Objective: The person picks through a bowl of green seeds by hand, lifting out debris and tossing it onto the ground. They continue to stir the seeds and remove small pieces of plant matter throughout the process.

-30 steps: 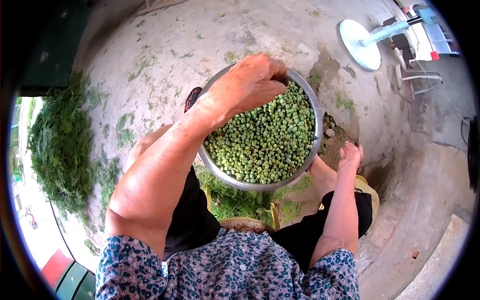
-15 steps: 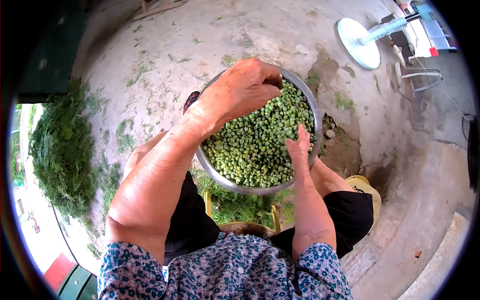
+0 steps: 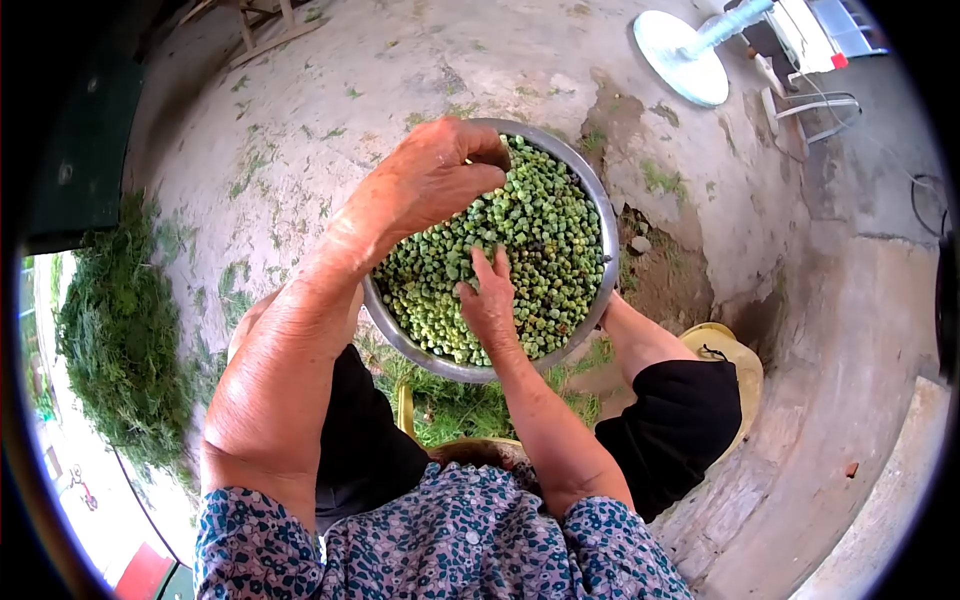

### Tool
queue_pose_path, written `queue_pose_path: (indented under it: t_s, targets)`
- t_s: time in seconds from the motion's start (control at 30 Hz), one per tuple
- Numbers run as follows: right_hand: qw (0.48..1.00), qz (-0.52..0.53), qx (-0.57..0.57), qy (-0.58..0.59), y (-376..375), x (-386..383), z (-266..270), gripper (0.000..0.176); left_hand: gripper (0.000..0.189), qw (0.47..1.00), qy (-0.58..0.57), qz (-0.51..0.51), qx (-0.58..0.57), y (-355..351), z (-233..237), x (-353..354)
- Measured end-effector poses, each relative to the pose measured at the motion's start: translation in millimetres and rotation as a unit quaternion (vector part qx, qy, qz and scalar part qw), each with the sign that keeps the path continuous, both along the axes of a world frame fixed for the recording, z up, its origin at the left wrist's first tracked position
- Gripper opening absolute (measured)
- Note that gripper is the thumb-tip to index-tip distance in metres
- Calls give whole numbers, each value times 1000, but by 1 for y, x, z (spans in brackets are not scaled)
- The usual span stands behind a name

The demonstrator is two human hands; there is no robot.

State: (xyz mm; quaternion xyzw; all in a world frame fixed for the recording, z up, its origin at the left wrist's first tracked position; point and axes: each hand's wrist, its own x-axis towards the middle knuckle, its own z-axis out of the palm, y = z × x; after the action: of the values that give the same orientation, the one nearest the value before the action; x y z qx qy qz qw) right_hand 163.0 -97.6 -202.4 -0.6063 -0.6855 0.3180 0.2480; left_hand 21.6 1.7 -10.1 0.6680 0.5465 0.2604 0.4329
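Note:
A round metal bowl [image 3: 607, 225] full of small green pods or berries [image 3: 548, 240] rests over my lap. My left hand [image 3: 445, 170] arches over the bowl's upper left rim, its fingers curled above the contents; whether they pinch anything is hidden. Within the bowl, my right hand [image 3: 490, 297] touches the green pieces near the middle, its fingers spread and nothing gripped between them.
Cut feathery greenery [image 3: 125, 340] is heaped on the floor at the left. A round white stand base [image 3: 682, 58] is at the upper right. Beside my right knee lies a yellowish hat-like object [image 3: 735, 365]. A wooden frame [image 3: 270, 40] stands at the top left.
My right hand has moved left, from the bowl's right side to its middle. The bowl and my left hand appear shifted slightly left in view, along with the surroundings.

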Motion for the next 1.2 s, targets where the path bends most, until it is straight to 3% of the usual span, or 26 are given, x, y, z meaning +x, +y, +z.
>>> queue_pose_path:
  t_s: [0.03, 0.13, 0.2, 0.27, 0.33, 0.37, 0.47, 0.5, 0.6, 0.77, 0.9, 1.2]
  targets:
    - [999, -12, -20, 24, -2, 3, 6, 44, 26, 1000, 3, -1, -5, 0, 2, 0]
    - [996, -65, -4, 67, -6, 29, 15, 37, 26, 1000, 2, 3, -5, -1, 3, -1]
    - [990, -131, 58, -3, -3, 63, 6, 35, 26, 1000, 4, 7, -2, -1, 3, -3]
    - [973, -220, 16, -61, -4, 95, -2, 37, 25, 1000, 13, 8, -3, -1, 4, -4]
    - [953, -264, 57, -137, -7, 119, -24, 37, 25, 1000, -3, 21, 15, -2, 2, -3]
    - [954, -269, 25, -132, -11, 129, -42, 37, 25, 999, -11, 27, 25, -2, 1, -3]
    - [955, -255, 11, -152, -13, 127, -43, 34, 25, 1000, 15, 8, -13, -1, 3, -5]
    - [948, -264, 65, -163, -11, 117, -34, 29, 25, 1000, 12, 10, -13, -2, 4, -5]
    - [971, -203, 23, -124, -2, 110, -24, 23, 25, 1000, 6, 6, 1, -2, 2, -6]
    - [974, -184, 74, -112, 20, 108, -29, 12, 25, 1000, 2, 2, 7, -2, 0, -6]
    - [976, -134, 66, -155, 46, 111, -35, 14, 25, 1000, 3, -1, 21, -3, 0, -7]
    - [964, -142, 76, -210, 59, 101, -45, 11, 25, 999, 37, 5, 35, -2, -1, -4]
